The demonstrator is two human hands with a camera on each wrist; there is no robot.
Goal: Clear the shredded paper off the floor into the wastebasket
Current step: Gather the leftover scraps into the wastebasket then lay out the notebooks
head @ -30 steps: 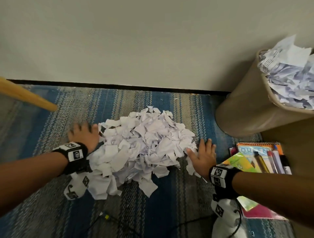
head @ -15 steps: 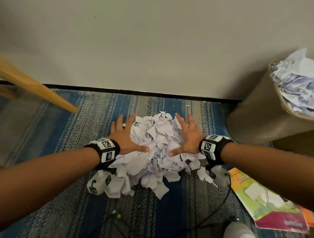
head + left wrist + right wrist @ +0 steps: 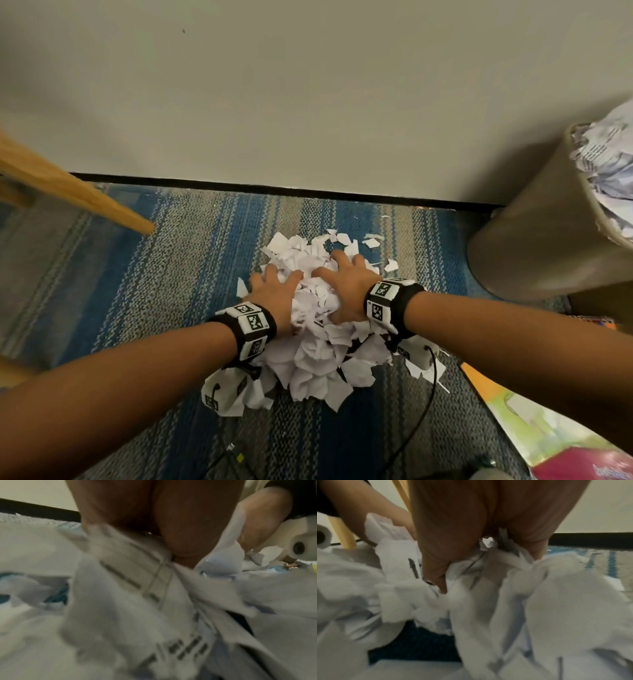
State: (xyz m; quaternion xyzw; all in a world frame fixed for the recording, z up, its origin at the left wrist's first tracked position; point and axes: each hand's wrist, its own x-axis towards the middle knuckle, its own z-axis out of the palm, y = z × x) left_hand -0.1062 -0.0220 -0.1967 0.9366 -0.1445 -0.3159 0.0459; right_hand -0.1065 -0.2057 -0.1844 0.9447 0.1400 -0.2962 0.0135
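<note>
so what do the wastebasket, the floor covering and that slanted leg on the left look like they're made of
Wastebasket: probably plastic, a smooth, matte tan wall without seams. Floor covering: woven carpet, blue and grey stripes with a nubby looped texture. Slanted leg: likely wood, light honey colour with a slight sheen; no grain is clear.

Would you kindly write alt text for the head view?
Both hands, left hand and right hand, grip a pile of shredded paper on striped blue carpet. A paper-filled wastebasket stands to the right by the wall.
</note>
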